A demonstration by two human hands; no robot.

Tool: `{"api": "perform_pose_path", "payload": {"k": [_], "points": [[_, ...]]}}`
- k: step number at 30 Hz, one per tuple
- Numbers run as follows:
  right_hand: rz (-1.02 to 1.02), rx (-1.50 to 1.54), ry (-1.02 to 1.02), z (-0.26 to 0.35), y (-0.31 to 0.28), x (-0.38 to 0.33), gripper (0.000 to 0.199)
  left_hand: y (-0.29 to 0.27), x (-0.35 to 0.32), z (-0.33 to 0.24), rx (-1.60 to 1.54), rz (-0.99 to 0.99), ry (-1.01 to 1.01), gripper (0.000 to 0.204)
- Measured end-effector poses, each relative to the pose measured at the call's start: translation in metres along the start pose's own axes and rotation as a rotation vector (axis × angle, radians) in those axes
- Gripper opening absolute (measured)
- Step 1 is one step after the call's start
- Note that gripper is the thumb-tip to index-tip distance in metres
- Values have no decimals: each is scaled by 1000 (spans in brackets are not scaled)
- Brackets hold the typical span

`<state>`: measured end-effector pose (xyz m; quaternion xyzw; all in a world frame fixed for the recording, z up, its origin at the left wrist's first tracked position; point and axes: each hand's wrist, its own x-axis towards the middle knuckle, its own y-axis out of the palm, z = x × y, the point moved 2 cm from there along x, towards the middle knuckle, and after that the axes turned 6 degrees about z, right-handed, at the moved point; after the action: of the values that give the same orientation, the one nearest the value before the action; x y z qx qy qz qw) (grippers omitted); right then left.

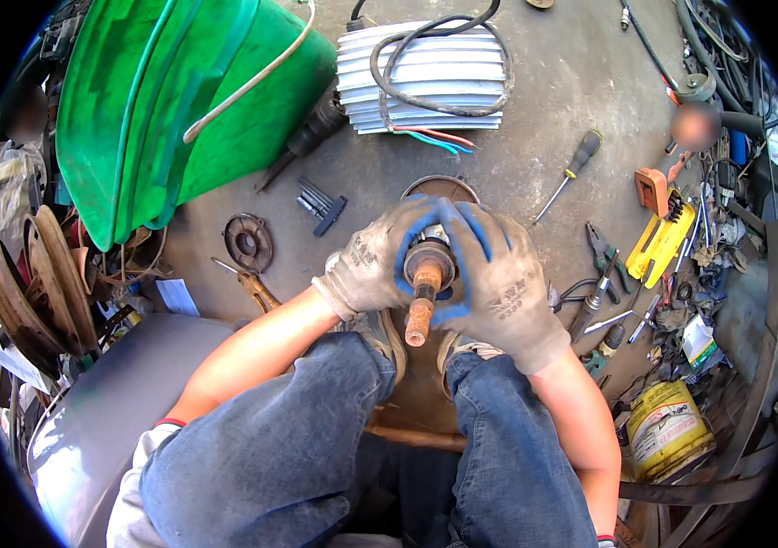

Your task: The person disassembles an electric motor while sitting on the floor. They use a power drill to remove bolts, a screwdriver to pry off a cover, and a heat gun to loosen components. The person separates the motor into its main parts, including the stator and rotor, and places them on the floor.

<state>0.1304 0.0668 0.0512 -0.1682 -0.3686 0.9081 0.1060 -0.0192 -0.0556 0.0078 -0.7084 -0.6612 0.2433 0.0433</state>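
A rusty motor rotor stands upright between my knees, its orange-brown shaft (420, 310) pointing up at the camera. Both hands wear grey gloves with blue fingertips. My left hand (373, 262) wraps the left side of the round part at the shaft's base. My right hand (497, 279) wraps the right side, fingers curled over the top. Most of the rotor body is hidden under the gloves. A round rusty rim (441, 185) shows just beyond my fingers.
A finned grey motor housing (421, 82) with a coiled black cable lies ahead. A green tub (179, 100) sits at the left. A round rusty cover (248, 242), hex keys (320, 203), a screwdriver (570, 173), pliers (604, 251), a yellow tool (659, 239) and a yellow tin (667, 429) lie around.
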Motion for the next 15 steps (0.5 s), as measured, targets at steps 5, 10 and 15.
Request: {"api": "perform_pose_path", "payload": {"k": [5,10,15], "points": [[-204,-120,174,-59,-16,-14,50,-1,-2,4,-24,-5,-44,97],[-323,146,113,-62,-38,-22,68,-1,0,0,57,-12,29,96],[9,-7,-15,2,-1,-5,97,3,-1,5,28,-29,40,101]]}}
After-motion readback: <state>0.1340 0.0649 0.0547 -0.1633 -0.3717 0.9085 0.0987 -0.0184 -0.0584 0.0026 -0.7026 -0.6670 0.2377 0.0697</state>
